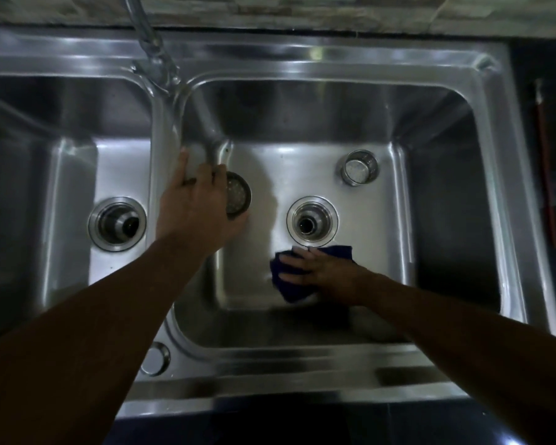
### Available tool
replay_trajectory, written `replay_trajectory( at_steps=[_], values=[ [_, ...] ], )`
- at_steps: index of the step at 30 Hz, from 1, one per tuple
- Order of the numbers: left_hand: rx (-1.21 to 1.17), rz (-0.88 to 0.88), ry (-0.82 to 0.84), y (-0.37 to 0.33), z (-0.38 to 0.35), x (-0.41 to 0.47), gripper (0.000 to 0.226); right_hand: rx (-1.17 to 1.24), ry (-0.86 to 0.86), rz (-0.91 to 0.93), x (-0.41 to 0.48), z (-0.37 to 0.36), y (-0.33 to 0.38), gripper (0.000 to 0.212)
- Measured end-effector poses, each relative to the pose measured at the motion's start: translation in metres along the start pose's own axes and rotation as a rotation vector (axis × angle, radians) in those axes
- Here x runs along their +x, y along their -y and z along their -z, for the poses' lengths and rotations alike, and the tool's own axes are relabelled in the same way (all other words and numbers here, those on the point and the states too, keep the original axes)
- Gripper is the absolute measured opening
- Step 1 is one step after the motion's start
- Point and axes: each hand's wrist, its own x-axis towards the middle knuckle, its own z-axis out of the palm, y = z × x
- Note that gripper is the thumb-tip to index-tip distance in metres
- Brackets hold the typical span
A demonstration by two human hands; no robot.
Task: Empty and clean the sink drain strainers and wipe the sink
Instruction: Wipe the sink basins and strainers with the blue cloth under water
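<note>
A steel double sink (334, 59) fills the view. My left hand (196, 207) holds a round perforated drain strainer (238, 195) above the left part of the right basin, below the tap spout. My right hand (321, 271) presses flat on a dark blue cloth (289, 290) on the right basin's floor, just in front of its uncovered drain hole (312, 221). A second strainer basket (359, 167) stands upright at the basin's far right. The left basin's drain (118, 223) is also uncovered.
The tap (151, 49) rises from the back rim between the basins, and its spout reaches over the right basin. A round steel cap (154, 359) sits on the front rim. A red-handled tool (546, 168) lies on the dark counter at the right.
</note>
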Motion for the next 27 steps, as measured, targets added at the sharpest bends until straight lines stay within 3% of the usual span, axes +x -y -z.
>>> replay_trajectory(
  at_steps=[2, 5, 13, 27],
  values=[
    [0.116, -0.036, -0.004, -0.002, -0.002, 0.004, 0.092, 0.04, -0.111, -0.152, 0.01, 0.003, 0.001, 0.081],
    [0.161, -0.008, 0.067, -0.014, -0.007, 0.015, 0.088, 0.065, -0.14, -0.215, 0.019, -0.004, 0.007, 0.082],
    [-0.309, 0.105, 0.156, -0.059, -0.039, 0.066, 0.086, 0.09, 0.002, -0.074, 0.004, -0.018, -0.005, 0.092],
    [-0.415, 0.115, 0.136, -0.077, -0.059, 0.08, 0.096, 0.059, 0.009, -0.031, 0.002, -0.008, -0.003, 0.078]
  ],
)
